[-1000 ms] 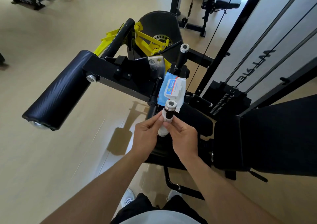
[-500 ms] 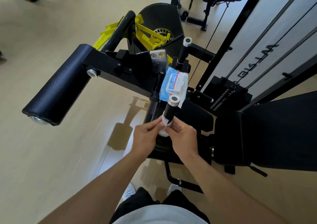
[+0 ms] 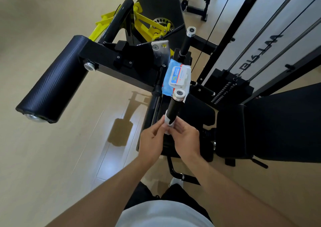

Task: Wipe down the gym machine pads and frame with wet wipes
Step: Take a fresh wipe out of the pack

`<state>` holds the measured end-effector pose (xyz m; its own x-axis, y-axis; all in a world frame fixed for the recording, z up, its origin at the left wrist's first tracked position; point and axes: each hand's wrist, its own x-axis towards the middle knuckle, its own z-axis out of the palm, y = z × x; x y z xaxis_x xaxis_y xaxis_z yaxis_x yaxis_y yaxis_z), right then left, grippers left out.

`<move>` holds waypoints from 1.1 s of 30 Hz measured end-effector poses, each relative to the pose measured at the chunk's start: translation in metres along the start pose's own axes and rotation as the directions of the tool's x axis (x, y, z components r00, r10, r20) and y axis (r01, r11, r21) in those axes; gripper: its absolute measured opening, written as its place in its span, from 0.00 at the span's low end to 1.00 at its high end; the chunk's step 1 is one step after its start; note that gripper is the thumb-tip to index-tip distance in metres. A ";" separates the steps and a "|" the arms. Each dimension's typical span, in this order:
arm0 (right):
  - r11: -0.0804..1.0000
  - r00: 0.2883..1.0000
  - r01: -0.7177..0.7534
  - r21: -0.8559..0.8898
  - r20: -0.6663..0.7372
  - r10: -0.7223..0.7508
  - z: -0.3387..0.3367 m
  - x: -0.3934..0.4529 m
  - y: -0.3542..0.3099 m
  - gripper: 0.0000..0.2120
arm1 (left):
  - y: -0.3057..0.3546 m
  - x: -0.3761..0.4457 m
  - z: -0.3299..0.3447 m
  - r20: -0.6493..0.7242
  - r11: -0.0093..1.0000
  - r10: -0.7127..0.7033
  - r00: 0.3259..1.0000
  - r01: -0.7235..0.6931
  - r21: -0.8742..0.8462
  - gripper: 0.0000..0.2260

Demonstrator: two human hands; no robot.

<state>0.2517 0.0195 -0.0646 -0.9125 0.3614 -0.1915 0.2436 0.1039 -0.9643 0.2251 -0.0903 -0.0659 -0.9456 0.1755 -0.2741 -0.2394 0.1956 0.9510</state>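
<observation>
At the centre of the frame the left hand (image 3: 152,140) and right hand (image 3: 186,139) both pinch a white wet wipe (image 3: 167,122) wrapped round the lower part of the near handle grip (image 3: 173,110), so the handle-wiping step looks under way. The wipe pack (image 3: 176,78) lies just above, on the frame (image 3: 111,61). Next, the wipe probably needs drawing along the grip, then on to the roller pad (image 3: 53,82) at left.

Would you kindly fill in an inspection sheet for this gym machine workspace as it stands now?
Surface: pale wood floor, shadow patch beside the machine.
Job's things: white wipe wrapped round the near handle; wipes pack resting on the frame; roller pad untouched.
Clutter: nothing seen.
Grippers: left hand and right hand both pinch the wipe on the handle.
Cables: black weight cables run upward, taut.
Surroundings: weight stack, other machines beyond.
</observation>
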 end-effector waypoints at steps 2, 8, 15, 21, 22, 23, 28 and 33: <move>1.000 0.997 0.004 0.002 -0.076 -0.004 0.001 0.000 0.000 0.17 | -0.001 0.001 -0.003 0.014 1.000 0.003 1.000 -0.003 0.000 0.16; 0.981 0.910 0.140 0.135 -0.409 -0.074 -0.004 0.004 -0.035 0.09 | 0.038 0.008 -0.013 -0.104 0.978 0.081 0.991 -0.099 -0.184 0.09; 0.916 0.851 0.307 0.258 -0.506 -0.142 -0.011 0.009 -0.077 0.06 | 0.098 0.023 -0.008 -0.055 0.914 0.401 0.914 -0.404 -0.042 0.17; 0.897 0.840 0.363 0.252 -0.505 -0.198 -0.053 0.060 -0.109 0.07 | 0.142 0.083 0.002 0.335 0.963 0.234 0.913 -0.265 0.048 0.11; 0.902 0.851 0.347 0.256 -0.491 -0.188 -0.060 0.073 -0.109 0.08 | 0.146 0.093 0.007 0.290 0.965 0.241 0.926 -0.261 0.030 0.07; 0.911 0.863 0.324 0.254 -0.475 -0.175 -0.066 0.088 -0.108 0.08 | 0.147 0.103 0.014 0.221 0.963 0.250 0.943 -0.265 0.039 0.05; 0.950 0.894 0.225 0.217 -0.433 -0.113 -0.083 0.171 -0.089 0.07 | 0.157 0.156 0.045 0.028 0.915 0.278 0.960 -0.273 0.297 0.08; 0.985 0.919 0.171 0.037 -0.365 -0.146 -0.080 0.250 -0.077 0.14 | 0.176 0.214 0.065 -0.033 0.816 0.336 0.941 -0.273 0.509 0.05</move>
<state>0.0313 0.1764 -0.0237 -0.7546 0.6554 0.0315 0.0718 0.1302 -0.9889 -0.0045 0.0444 0.0333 -0.9778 0.1987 0.0658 0.1749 0.6031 0.7782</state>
